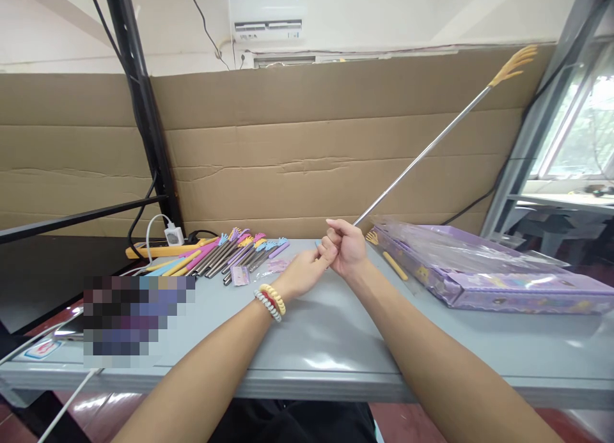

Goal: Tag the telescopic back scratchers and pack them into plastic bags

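Observation:
A telescopic back scratcher [422, 155] with a thin silver rod stretches up to the right, pulled out long. Its head is an orange hand shape with spread fingers. My right hand [349, 248] is closed around the lower part of the rod. Pressed against it, my left hand [307, 270] has its fingers closed at the scratcher's bottom end, which the fingers mostly hide. Two coiled hair ties [271, 301] circle my left wrist. Further left on the table lies a heap of back scratchers [230, 254] with coloured hand-shaped heads, yellow, blue, pink and purple.
A purple patterned box [527, 293] with clear plastic over it stands at the right. Beside it lies a yellow-handled scratcher [396, 266]. Small plastic packets [240, 275] lie near the heap. A white plug [173, 234] and cables are at the left. Cardboard [288, 142] walls the back.

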Tool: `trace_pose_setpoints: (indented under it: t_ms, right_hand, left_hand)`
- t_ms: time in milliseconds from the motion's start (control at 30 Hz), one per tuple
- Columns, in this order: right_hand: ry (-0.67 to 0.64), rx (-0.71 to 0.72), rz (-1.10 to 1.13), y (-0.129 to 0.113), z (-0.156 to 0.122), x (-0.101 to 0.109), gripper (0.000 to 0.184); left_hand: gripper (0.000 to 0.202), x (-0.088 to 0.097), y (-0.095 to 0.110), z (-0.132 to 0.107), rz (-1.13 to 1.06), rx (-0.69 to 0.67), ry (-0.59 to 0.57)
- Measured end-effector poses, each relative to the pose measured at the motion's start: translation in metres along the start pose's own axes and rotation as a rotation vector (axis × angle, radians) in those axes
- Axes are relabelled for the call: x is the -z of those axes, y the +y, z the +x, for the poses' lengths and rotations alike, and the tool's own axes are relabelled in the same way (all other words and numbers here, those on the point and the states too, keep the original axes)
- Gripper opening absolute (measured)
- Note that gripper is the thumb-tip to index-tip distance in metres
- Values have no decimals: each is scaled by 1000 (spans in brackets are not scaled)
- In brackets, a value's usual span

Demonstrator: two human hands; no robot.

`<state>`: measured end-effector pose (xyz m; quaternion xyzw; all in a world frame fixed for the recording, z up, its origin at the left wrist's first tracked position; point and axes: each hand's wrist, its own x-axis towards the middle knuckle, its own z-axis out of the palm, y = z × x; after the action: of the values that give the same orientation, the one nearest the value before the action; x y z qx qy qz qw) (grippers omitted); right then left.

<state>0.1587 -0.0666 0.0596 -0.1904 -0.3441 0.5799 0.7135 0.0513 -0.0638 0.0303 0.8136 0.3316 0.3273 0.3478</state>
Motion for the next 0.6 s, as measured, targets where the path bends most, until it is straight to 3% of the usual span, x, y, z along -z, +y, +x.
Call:
trace_pose_setpoints:
  t_ms: [233, 367, 467, 600]
  right_hand:
    - [-47, -51, -35, -10, 1, 8, 49]
    - [-72, -70, -59, -8, -1, 5, 47]
    - [-77, -70, -49, -7, -2, 2, 46]
    - [-98, -60, -48, -8, -2, 2, 47]
  left_hand:
    - [41, 0, -8, 3, -308, -29, -71]
    - [41, 3, -10, 4, -447, -3, -171]
    - [42, 2, -12, 4, -478, 11, -157]
    - [44, -2, -13, 5, -338, -20, -95]
